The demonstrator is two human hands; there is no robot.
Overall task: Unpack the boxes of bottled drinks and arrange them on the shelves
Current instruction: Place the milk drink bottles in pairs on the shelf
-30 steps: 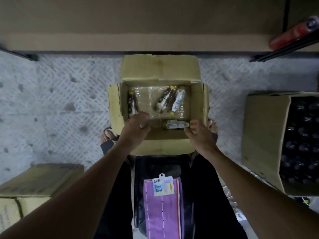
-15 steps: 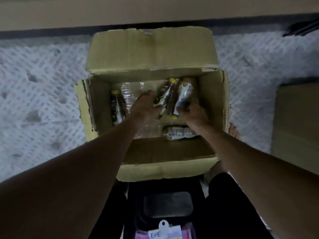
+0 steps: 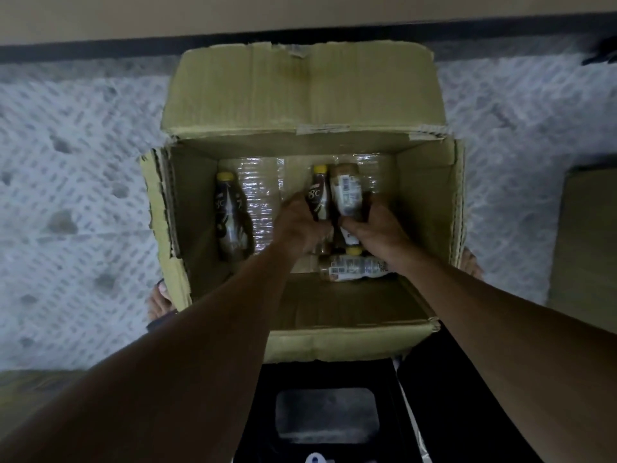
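Inside the box (image 3: 300, 95): four bottles on clear plastic wrap (image 3: 263, 202) — two in the middle, a third bottle (image 3: 230, 215) by the left wall, a fourth bottle (image 3: 354, 268) lying crosswise near the front.
Left hand (image 3: 300, 225): fingers curled round the dark bottle (image 3: 320, 195), yellow-capped.
Right hand (image 3: 377, 228): gripping the pale-labelled bottle (image 3: 347, 192) — it touches the dark one.
Box: flaps open, on the patterned floor (image 3: 66, 195).

Matt corrugated cardboard box (image 3: 302, 95), centre frame; glossy crinkled plastic film (image 3: 263, 202) lines it; shiny-labelled plastic bottles (image 3: 232, 217); rough patterned floor (image 3: 66, 195).
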